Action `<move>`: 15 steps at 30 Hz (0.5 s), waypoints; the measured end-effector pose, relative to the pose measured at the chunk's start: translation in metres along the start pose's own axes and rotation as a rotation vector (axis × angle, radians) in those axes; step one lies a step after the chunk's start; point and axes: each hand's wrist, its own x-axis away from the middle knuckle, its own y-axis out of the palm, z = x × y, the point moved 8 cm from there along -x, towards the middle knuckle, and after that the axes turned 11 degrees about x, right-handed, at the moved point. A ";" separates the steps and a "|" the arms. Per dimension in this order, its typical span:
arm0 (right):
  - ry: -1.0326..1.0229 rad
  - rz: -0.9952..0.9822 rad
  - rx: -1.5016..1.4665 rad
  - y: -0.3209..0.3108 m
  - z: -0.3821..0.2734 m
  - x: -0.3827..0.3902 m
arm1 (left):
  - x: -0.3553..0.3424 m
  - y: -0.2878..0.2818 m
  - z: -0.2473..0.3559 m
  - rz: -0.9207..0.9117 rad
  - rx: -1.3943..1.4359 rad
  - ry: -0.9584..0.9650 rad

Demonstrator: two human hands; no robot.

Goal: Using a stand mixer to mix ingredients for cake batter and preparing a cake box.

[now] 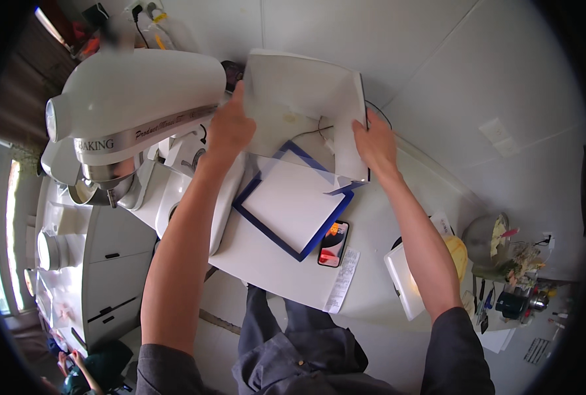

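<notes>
My left hand (pixel 231 128) and my right hand (pixel 376 141) grip opposite sides of a raised white, open box-like cover (pixel 306 79) with translucent and dark-edged parts, fingers curled on its edges. Beneath it on the white worktop (pixel 273 266) lies a square white board with a blue border (pixel 293 210); a translucent corner of the raised item overlaps its back. A phone (pixel 332 243) with a lit screen rests at the board's right, beside a paper strip (pixel 341 283).
A large white stand mixer (pixel 141 92) stands left, beside another white appliance (pixel 184 191). At right sit a white item with yellow cloth (pixel 408 289), a bowl and cluttered utensils (pixel 523 299). Cords run behind the board. Another person's arms (pixel 82 372) show at lower left.
</notes>
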 end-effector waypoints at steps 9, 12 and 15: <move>0.089 -0.064 -0.358 0.002 0.036 0.021 | 0.018 -0.005 -0.012 0.041 0.043 -0.008; 0.158 0.060 -0.561 0.008 0.069 0.041 | 0.029 -0.015 0.003 0.075 -0.016 0.008; 0.199 0.045 -0.839 0.021 0.075 0.094 | 0.070 -0.041 0.025 0.213 -0.051 0.110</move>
